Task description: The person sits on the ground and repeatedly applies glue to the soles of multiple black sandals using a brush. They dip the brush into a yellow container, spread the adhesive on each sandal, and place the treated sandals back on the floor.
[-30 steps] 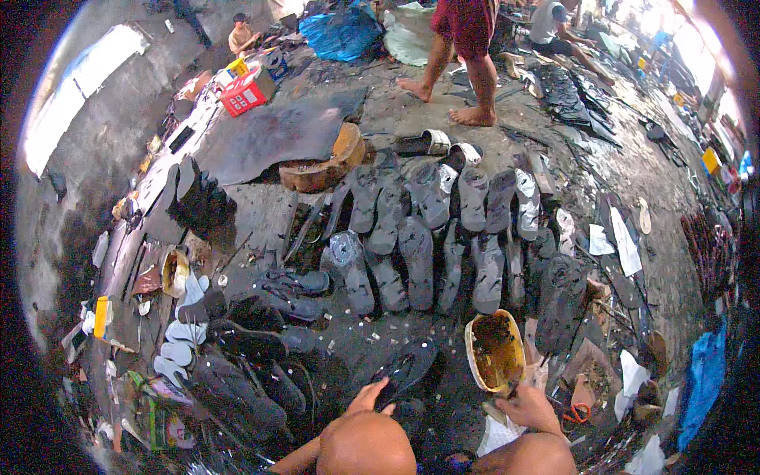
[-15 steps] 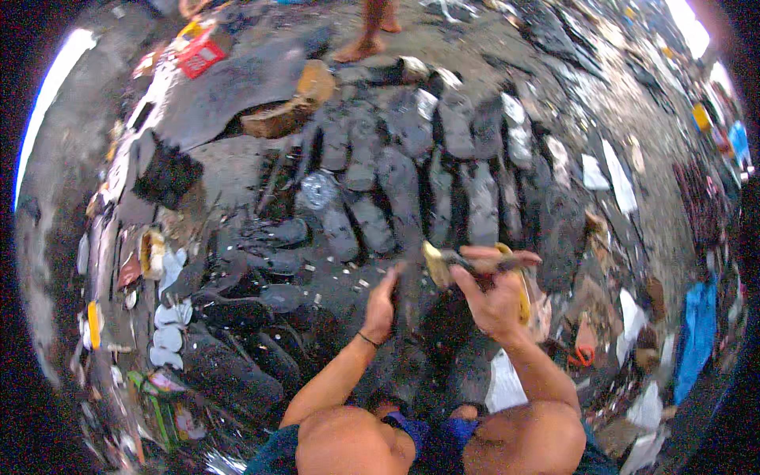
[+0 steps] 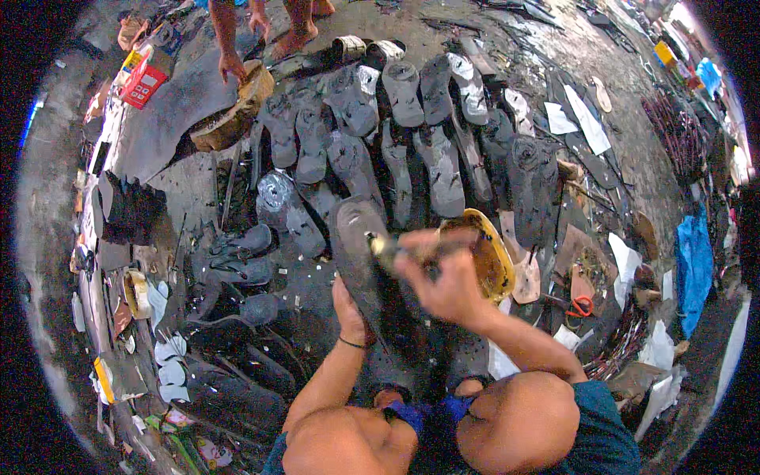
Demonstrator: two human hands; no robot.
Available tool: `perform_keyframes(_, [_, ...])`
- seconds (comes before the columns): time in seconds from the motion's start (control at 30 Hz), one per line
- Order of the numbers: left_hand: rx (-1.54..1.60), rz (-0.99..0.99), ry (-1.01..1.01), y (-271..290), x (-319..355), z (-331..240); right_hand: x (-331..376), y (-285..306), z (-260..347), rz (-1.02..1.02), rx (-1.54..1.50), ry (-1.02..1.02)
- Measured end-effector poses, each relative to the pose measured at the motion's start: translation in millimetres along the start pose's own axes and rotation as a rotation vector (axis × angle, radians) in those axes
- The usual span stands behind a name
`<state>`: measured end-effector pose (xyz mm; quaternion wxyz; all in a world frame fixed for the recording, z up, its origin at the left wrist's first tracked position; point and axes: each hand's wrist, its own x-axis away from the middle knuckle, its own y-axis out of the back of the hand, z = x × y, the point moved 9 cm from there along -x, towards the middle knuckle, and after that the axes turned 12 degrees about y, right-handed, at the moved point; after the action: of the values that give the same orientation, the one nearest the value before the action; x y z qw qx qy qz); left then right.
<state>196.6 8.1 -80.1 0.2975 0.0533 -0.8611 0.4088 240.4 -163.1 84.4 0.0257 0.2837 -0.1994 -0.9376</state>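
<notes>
The floor (image 3: 637,170) carries rows of dark soles (image 3: 439,170). In front of them, another sole (image 3: 356,226) is held near its lower side in the left hand (image 3: 348,313). A yellow tub (image 3: 494,257) sits just beyond the right hand (image 3: 451,285), which grips a blurred brush (image 3: 384,248) at the sole; contact is unclear.

Matt and rubbery-looking, the held sole (image 3: 348,229); glossy, smeared plastic inside the tub (image 3: 496,265); rough wood on the block (image 3: 229,123); creased plastic-looking tarp (image 3: 690,277) here!
</notes>
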Motion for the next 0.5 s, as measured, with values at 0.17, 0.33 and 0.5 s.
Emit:
perform_keyframes(0.17, [-0.356,-0.248,-0.291,-11.6,21.8,-13.6,-16.8,13.8,-30.5,-0.200,-0.131,-0.312])
perform_keyframes(0.33, [-0.437,-0.019,-0.132,23.7,5.2,-11.9,54.8,-49.9,-41.5,-0.025,-0.900,-0.744])
perform_keyframes(0.5, [0.065,-0.103,0.478,21.8,120.6,42.6,53.0,9.6,-68.5,-0.386,-0.923,-0.824])
